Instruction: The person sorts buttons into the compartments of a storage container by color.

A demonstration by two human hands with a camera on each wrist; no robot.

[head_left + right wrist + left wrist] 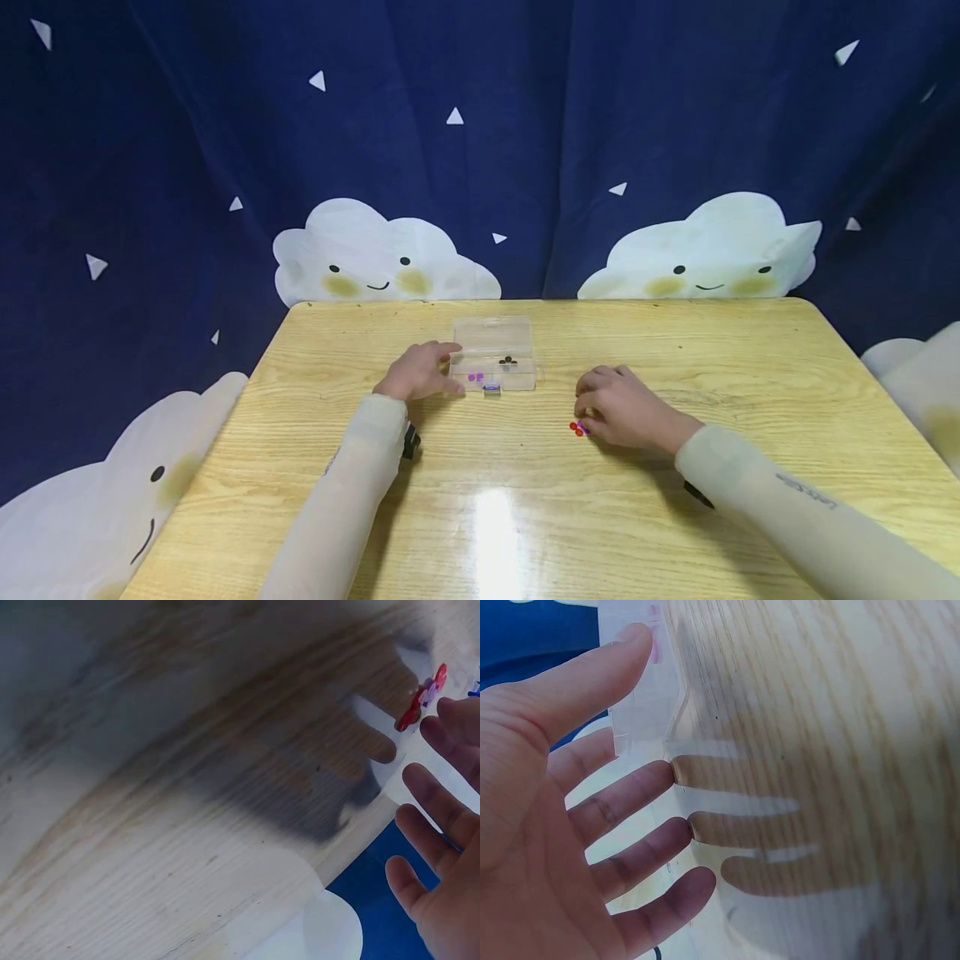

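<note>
A clear plastic box (491, 333) lies on the table with its lid raised. Small purple round pieces (476, 377) sit in its left part, and a few dark ones (507, 362) toward its right. My left hand (420, 372) holds the box's left end between thumb and index finger; its other fingers extend loosely in the left wrist view. To the right, my right hand (618, 408) hovers low over a small cluster of red round pieces (576, 428) with purple among them. In the right wrist view, its fingertips (450, 712) are beside the cluster (420, 697), with no piece visibly pinched.
The light wooden table (337, 483) ends at the back against a navy curtain (510, 150) with white clouds and triangles. A blue-edged latch (491, 389) projects from the box's front. Light glares off the table's near middle.
</note>
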